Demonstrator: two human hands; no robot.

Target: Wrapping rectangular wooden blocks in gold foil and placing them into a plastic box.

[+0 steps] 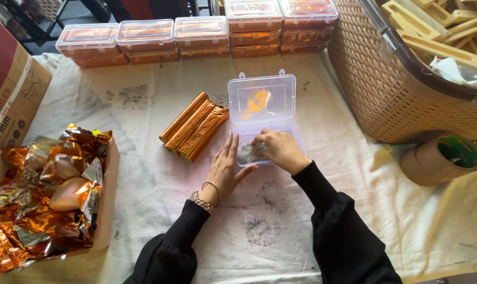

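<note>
A clear plastic box [296, 138] lies open on the cloth-covered table, its hinged lid [261, 99] standing up behind it. My right hand [280, 150] reaches into the box and presses a small silvery foil piece [247, 153] against its floor. My left hand [225, 167], fingers straight and together, rests flat against the box's left side. Three copper-foil wrapped bars [195, 126] lie side by side just left of the box, apart from both hands.
Stacked closed clear boxes [201, 36] with orange contents line the far edge. A cardboard tray of crumpled copper foil [44, 200] sits at left. A woven basket [401, 84] of wooden pieces stands at right, with brown tape rolls [441, 159] beside it.
</note>
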